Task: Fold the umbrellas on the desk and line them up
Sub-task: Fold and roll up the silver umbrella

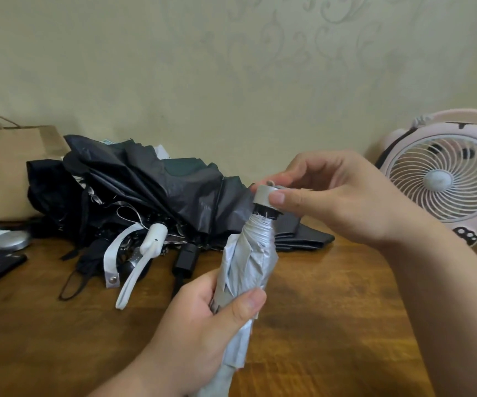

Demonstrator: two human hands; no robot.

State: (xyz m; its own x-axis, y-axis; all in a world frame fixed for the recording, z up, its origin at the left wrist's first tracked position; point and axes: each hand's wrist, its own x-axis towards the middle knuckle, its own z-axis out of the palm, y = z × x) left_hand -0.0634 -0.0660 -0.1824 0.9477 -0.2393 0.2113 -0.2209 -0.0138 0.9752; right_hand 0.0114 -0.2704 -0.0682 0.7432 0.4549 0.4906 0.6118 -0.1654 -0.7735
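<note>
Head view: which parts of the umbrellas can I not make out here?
The silver umbrella: lower end cut off by the bottom edge, middle hidden by the left hand.
Its cap: top covered by the right hand.
The black pile: overlapping fabric hides how many umbrellas lie there.
The fan: right side cut off by the frame.

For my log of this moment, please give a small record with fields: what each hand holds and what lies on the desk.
left hand: grips silver umbrella around its canopy
right hand: fingers pinch its grey end cap
desk, behind: loose pile of dark umbrellas
far right: pink fan
far left: brown paper bag
</note>
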